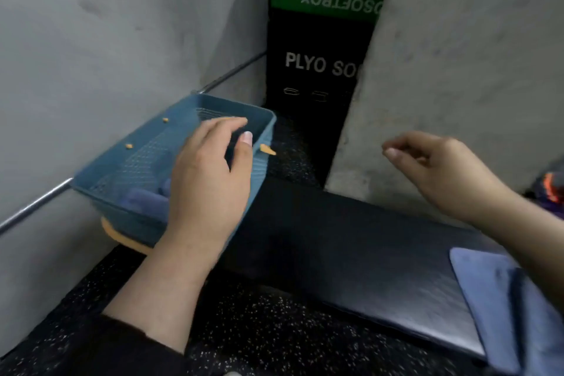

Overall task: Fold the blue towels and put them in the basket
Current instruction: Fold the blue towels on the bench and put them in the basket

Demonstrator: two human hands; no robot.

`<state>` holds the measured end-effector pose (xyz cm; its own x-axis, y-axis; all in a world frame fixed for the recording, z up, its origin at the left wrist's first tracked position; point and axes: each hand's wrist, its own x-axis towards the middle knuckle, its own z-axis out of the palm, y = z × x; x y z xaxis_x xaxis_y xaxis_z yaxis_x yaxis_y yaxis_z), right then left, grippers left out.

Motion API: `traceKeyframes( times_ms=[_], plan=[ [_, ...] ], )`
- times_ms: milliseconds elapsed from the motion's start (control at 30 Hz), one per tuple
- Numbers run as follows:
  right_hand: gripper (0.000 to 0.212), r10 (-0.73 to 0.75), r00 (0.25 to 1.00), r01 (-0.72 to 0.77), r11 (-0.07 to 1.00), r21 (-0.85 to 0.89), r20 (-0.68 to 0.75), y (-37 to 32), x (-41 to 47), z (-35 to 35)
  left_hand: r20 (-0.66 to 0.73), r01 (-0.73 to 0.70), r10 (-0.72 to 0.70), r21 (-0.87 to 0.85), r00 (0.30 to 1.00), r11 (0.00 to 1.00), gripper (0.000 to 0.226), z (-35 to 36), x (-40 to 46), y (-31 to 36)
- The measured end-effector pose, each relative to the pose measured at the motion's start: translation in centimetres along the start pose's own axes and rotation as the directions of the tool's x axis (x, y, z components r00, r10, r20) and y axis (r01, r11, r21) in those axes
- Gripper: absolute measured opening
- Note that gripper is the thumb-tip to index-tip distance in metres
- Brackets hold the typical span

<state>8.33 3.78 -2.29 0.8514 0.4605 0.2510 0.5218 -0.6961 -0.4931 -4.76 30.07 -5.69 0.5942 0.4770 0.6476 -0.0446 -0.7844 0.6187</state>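
Grey concrete walls close in on a dark speckled floor, where a long dark bench [351,253] runs from centre to lower right. Start at the left hand [207,180]: its fingers are loosely bent and spread over the near side of the blue basket [146,143], thumb up beside the rim; whether they press the wall or only hover over it cannot be told through the blur, and they pinch nothing visible. Just under that palm, in the basket's near-left corner, lies a folded blue towel [146,198], already in. The basket sits tilted at the bench's left end, against the wall and a metal rail [36,201], with an orange handle [122,236] showing beneath it.

The right hand [439,171] hangs in the air over the far edge of the bench, fingers curled loosely toward the thumb and holding nothing. Below and toward the person from it, at the right end of the bench, a second blue towel [500,293] lies flat and apparently unfolded, its long axis running away toward the lower right corner, partly out of frame.

So that towel lies well apart from the left hand and much nearer the right. My judgement: the right hand should drop back and down to reach its near corner. Black-and-green boxes [323,40] marked PLYO SOFTBOX stand in the gap behind.
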Motion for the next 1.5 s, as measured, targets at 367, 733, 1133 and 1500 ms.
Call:
traceKeyframes(
  times_ms=[367,733,1133,1500],
  plan=[
    [0.051,0.325,0.919,-0.211,0.884,-0.418,0.224,19.3,-17.7,0.8,0.909,-0.176,0.011,0.070,0.417,0.982,0.051,19.1,-13.1,9.5],
    [0.015,0.391,0.911,-0.285,0.827,-0.484,0.132,22.3,-18.2,3.5,0.958,-0.150,-0.033,0.079,0.284,0.985,0.048,26.5,-17.7,14.5],
    [0.017,0.323,0.942,-0.269,0.889,0.372,-0.089,18.8,-15.0,-2.9,0.800,0.264,0.149,-0.359,0.581,0.895,0.017,25.9,-14.3,14.9],
    [0.046,0.269,0.938,-0.268,0.963,0.035,-0.218,19.9,-16.4,-5.8,0.830,0.817,-0.108,-0.502,0.547,0.284,0.027,20.7,-12.0,19.9]
  ],
)
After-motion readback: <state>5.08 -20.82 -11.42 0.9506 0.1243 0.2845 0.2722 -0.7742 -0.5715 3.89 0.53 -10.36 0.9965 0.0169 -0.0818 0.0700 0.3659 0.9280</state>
